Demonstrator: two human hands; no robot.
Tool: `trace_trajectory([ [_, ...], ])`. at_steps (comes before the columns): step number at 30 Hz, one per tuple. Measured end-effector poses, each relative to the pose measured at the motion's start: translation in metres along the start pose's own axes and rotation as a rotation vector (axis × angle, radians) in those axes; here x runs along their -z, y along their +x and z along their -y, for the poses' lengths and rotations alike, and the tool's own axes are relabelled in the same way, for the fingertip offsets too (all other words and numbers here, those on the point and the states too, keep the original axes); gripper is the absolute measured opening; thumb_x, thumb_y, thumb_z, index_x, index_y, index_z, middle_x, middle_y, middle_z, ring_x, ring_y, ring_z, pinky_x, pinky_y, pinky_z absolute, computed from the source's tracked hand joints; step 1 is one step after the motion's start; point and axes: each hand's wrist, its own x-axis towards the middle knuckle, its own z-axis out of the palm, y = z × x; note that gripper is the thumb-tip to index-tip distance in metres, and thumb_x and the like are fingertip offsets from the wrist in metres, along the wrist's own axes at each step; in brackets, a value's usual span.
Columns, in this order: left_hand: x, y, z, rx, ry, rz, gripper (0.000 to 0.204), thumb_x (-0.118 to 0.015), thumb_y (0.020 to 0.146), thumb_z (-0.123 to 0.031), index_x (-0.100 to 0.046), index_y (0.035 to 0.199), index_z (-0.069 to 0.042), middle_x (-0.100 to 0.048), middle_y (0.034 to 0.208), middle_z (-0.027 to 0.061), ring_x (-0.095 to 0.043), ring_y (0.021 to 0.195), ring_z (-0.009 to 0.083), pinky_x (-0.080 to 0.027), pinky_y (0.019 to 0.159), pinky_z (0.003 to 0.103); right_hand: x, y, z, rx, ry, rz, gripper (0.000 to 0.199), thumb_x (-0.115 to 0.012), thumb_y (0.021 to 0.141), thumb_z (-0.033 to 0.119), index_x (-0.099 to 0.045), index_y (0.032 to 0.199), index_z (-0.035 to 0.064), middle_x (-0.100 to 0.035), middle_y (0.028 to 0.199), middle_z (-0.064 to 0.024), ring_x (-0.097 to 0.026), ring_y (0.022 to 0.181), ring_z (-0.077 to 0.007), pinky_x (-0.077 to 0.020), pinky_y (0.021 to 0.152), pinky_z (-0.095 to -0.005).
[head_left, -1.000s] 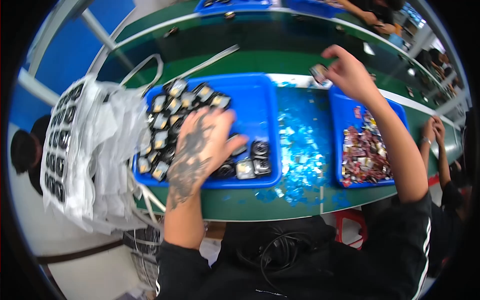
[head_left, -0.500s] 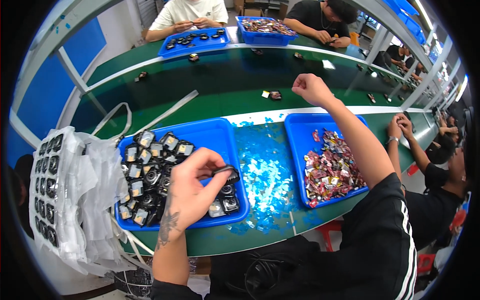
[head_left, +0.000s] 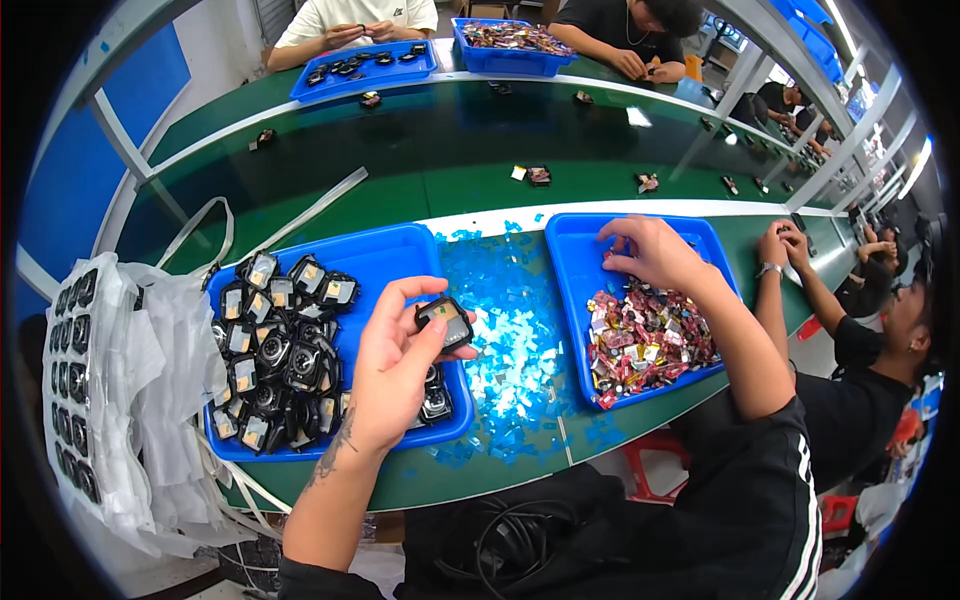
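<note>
My left hand (head_left: 395, 365) holds a small black square part (head_left: 445, 322) between thumb and fingers, lifted over the right end of a blue tray (head_left: 385, 258). That tray holds several more black parts (head_left: 275, 350) heaped at its left. My right hand (head_left: 652, 252) reaches into a second blue tray (head_left: 575, 275) on the right, fingers bent down at the top of a pile of small red and pink packets (head_left: 645, 340). Whether it grips a packet is hidden by the fingers.
Blue film scraps (head_left: 500, 330) litter the green bench between the trays. White plastic sheets with rows of black parts (head_left: 95, 380) hang at the left. A conveyor (head_left: 450, 130) carries scattered parts beyond. Other people work across the belt and at my right (head_left: 850, 310).
My left hand lifted a black part out of the tray. My right hand came back from the conveyor edge and dropped into the packet tray.
</note>
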Motion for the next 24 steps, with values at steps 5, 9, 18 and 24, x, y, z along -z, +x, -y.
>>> trace_trajectory([
  [5, -0.001, -0.001, 0.006, -0.031, 0.036, 0.012, 0.040, -0.051, 0.097, -0.010, -0.040, 0.136, -0.007, -0.064, 0.108, 0.0138, -0.064, 0.088, 0.0161, -0.053, 0.080, 0.029, -0.002, 0.005, -0.008, 0.000, 0.056, 0.061, 0.017, -0.072, 0.080, 0.011, -0.063, 0.090, 0.0011, -0.064, 0.081, -0.0110, -0.063, 0.078, -0.0241, -0.0496, 0.072, -0.0352],
  [9, 0.001, 0.002, 0.006, -0.151, 0.309, 0.001, 0.040, -0.052, 0.096, -0.005, -0.048, 0.136, -0.007, -0.058, 0.110, 0.0092, -0.059, 0.096, 0.0130, -0.052, 0.083, 0.028, 0.002, 0.005, 0.005, -0.155, 0.283, -0.103, 0.012, -0.064, 0.089, 0.012, -0.059, 0.091, 0.0008, -0.067, 0.084, -0.0077, -0.064, 0.078, -0.0167, -0.0495, 0.072, -0.0295],
  [18, -0.022, -0.009, 0.011, -0.854, 1.090, 0.006, 0.041, -0.075, 0.072, -0.003, -0.072, 0.111, -0.015, -0.053, 0.099, 0.0083, -0.060, 0.085, 0.0238, -0.052, 0.071, 0.034, -0.005, -0.005, 0.110, -0.410, 1.292, 0.234, 0.012, -0.065, 0.090, 0.014, -0.058, 0.098, 0.0074, -0.063, 0.080, 0.0005, -0.055, 0.065, -0.0039, -0.0406, 0.058, -0.0165],
  [24, -0.020, -0.005, 0.017, -0.671, 0.867, 0.030, 0.037, -0.080, 0.065, 0.000, -0.076, 0.099, -0.015, -0.055, 0.095, 0.0083, -0.059, 0.083, 0.0224, -0.052, 0.070, 0.032, -0.035, -0.002, 0.139, -0.378, 1.332, 0.522, 0.011, -0.061, 0.092, 0.011, -0.059, 0.100, 0.0037, -0.064, 0.081, -0.0027, -0.058, 0.069, -0.0071, -0.0438, 0.060, -0.0208],
])
